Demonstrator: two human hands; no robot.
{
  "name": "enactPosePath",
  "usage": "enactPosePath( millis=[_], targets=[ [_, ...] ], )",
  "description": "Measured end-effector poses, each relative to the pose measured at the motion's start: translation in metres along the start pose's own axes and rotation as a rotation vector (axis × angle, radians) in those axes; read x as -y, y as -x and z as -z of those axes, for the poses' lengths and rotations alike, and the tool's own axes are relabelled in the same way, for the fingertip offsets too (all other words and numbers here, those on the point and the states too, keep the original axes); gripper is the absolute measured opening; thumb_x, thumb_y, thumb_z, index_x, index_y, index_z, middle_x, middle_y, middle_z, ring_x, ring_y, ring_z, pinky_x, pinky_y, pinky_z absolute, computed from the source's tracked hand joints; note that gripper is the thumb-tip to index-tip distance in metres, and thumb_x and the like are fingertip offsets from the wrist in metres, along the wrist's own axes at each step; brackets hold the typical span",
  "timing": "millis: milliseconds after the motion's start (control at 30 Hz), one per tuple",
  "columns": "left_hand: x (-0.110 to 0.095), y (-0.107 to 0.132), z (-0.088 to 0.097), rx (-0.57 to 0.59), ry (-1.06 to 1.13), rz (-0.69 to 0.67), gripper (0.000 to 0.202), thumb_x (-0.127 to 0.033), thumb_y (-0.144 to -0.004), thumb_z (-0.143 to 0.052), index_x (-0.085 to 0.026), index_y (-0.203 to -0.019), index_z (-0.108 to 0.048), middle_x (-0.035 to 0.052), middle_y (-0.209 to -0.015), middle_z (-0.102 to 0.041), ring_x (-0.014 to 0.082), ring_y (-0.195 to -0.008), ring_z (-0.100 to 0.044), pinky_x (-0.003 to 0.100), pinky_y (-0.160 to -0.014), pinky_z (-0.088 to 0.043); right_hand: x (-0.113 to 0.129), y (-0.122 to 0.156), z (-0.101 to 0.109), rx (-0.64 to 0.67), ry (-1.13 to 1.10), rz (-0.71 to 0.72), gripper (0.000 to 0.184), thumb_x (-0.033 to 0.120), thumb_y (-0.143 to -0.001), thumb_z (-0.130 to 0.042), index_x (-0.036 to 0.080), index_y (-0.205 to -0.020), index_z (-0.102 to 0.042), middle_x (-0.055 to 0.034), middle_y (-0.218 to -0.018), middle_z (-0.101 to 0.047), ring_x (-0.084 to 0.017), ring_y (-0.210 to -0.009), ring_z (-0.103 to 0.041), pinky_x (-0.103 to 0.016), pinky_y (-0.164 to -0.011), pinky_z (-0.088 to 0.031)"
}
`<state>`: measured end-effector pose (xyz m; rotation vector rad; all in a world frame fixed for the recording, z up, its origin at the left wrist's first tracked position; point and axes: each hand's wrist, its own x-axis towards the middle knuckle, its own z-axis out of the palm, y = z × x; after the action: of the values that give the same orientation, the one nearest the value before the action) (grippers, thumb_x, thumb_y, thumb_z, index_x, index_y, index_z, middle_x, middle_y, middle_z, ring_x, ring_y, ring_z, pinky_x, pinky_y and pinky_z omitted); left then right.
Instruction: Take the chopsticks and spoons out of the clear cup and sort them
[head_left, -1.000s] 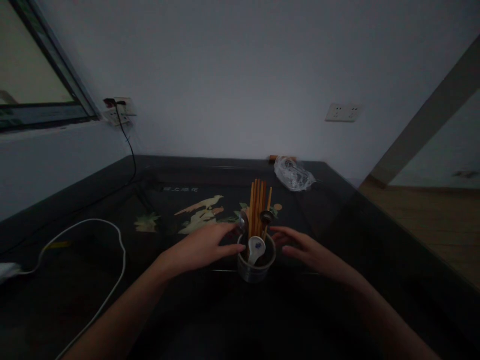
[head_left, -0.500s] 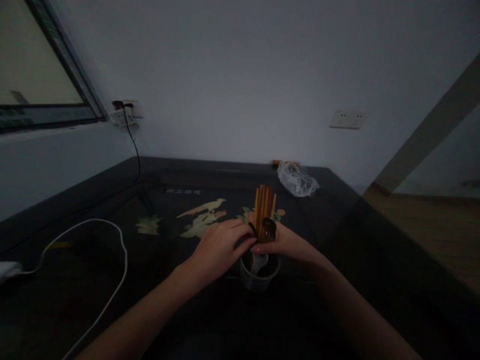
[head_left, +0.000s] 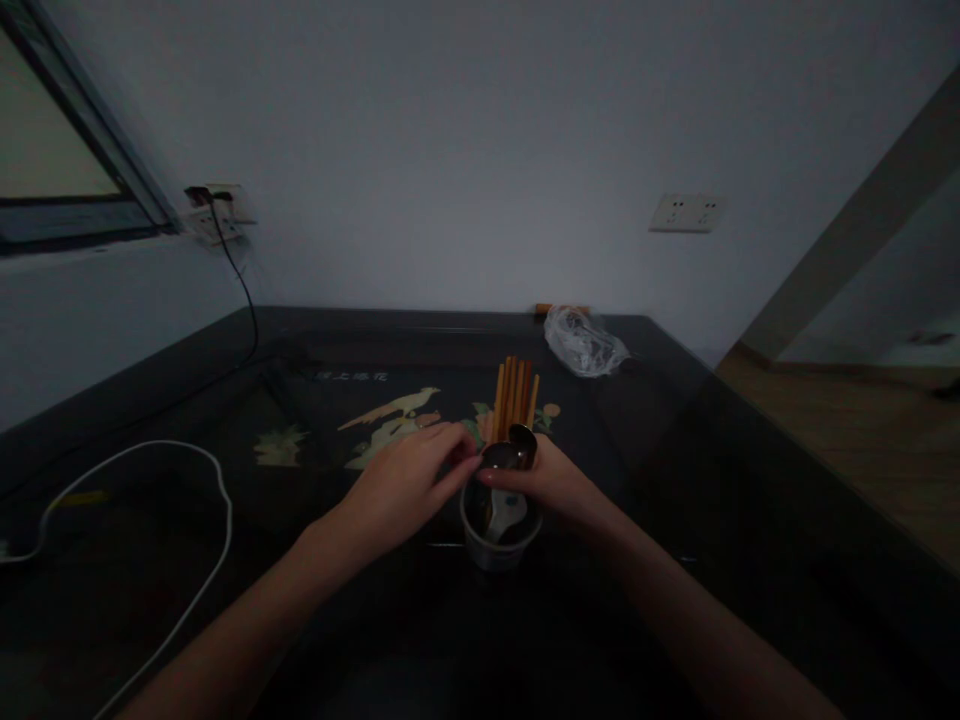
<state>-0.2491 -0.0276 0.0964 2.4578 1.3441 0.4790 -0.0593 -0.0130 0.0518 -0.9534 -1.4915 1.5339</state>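
Note:
A bundle of wooden chopsticks [head_left: 513, 395] stands upright in the grip of my right hand [head_left: 551, 478], together with a metal spoon [head_left: 524, 437] whose bowl faces up. The right thumb lies across the front of the bundle. A second metal spoon [head_left: 501, 457] sits just left of the first, its bowl at the pinched thumb and fingertips of my left hand [head_left: 420, 470]. Beneath both hands is a small round container [head_left: 499, 555], with a white soup spoon [head_left: 508, 512] leaning inside it. The handles of the metal spoons are hidden by my hand.
The dark tabletop [head_left: 375, 640] has a printed bird-and-flower picture [head_left: 401, 405]. A crumpled clear plastic bag [head_left: 583, 345] lies near the wall, beside an orange-brown stick [head_left: 551, 309]. A white cable [head_left: 225, 500] loops at left. Wall sockets [head_left: 686, 213] are behind.
The spoon at my left fingertips has turned from edge-on to showing its bowl, beside the other spoon. The left fingers remain pinched. The whole view has shifted slightly.

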Motion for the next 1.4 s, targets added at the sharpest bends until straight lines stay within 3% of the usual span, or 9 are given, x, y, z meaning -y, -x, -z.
enactPosePath(
  millis=[133,367,600,833,1100,1400],
  targets=[
    [0.003,0.007,0.004,0.150,0.059,0.034,0.035,-0.049,-0.090,-0.051,-0.019,-0.109,-0.055,0.0078,-0.108,-0.065,0.0247,-0.094,-0.062,0.036,-0.080,-0.047,-0.002,-0.001,-0.004,-0.052,0.002,-0.014,0.031,0.034,-0.065,-0.077,0.018,-0.083,-0.059,-0.0035,-0.084,-0.066,-0.021,-0.087,-0.064,-0.039,-0.085,-0.050],
    [0.002,0.016,0.001,0.240,0.017,-0.048,0.053,-0.055,-0.081,-0.062,-0.019,-0.119,-0.054,0.0105,-0.118,-0.064,0.0301,-0.106,-0.061,0.040,-0.087,-0.047,-0.007,-0.001,-0.009,-0.055,-0.113,-0.023,0.035,0.037,-0.065,-0.078,0.019,-0.091,-0.062,-0.0037,-0.092,-0.068,-0.022,-0.093,-0.064,-0.040,-0.086,-0.050],
    [0.002,0.015,-0.002,0.266,-0.017,-0.067,0.060,-0.059,-0.076,-0.065,-0.019,-0.119,-0.056,0.0116,-0.114,-0.067,0.0310,-0.100,-0.064,0.039,-0.080,-0.048,-0.005,0.002,-0.013,-0.056,-0.123,-0.011,0.036,0.037,-0.070,-0.075,0.020,-0.099,-0.061,-0.0027,-0.091,-0.068,-0.021,-0.092,-0.065,-0.037,-0.083,-0.052],
    [0.001,0.014,-0.006,0.244,-0.007,-0.071,0.060,-0.060,-0.073,-0.067,-0.019,-0.115,-0.059,0.0109,-0.108,-0.069,0.0305,-0.093,-0.066,0.038,-0.076,-0.048,-0.004,0.005,-0.015,-0.159,-0.028,0.036,0.032,0.039,-0.077,-0.069,0.022,-0.103,-0.061,-0.0038,-0.094,-0.069,-0.023,-0.094,-0.065,-0.036,-0.078,-0.055],
    [-0.003,0.012,-0.002,0.339,0.061,-0.027,0.061,-0.055,-0.078,-0.064,-0.022,-0.127,-0.052,0.0112,-0.119,-0.065,0.0316,-0.104,-0.063,0.040,-0.084,-0.048,0.006,0.010,-0.013,-0.155,-0.042,-0.049,0.032,0.047,-0.077,-0.066,0.017,-0.087,-0.065,-0.0030,-0.079,-0.067,-0.019,-0.078,-0.066,-0.032,-0.072,-0.053],
    [0.014,0.010,-0.002,0.284,0.112,-0.057,0.089,-0.049,-0.067,-0.077,-0.023,-0.142,-0.036,0.0129,-0.133,-0.056,0.0331,-0.118,-0.055,0.044,-0.096,-0.044,0.023,0.015,-0.013,-0.171,-0.059,0.033,0.032,0.049,-0.078,-0.065,0.018,-0.084,-0.069,-0.0064,-0.085,-0.072,-0.021,-0.079,-0.067,-0.034,-0.074,-0.052]
  ],
)
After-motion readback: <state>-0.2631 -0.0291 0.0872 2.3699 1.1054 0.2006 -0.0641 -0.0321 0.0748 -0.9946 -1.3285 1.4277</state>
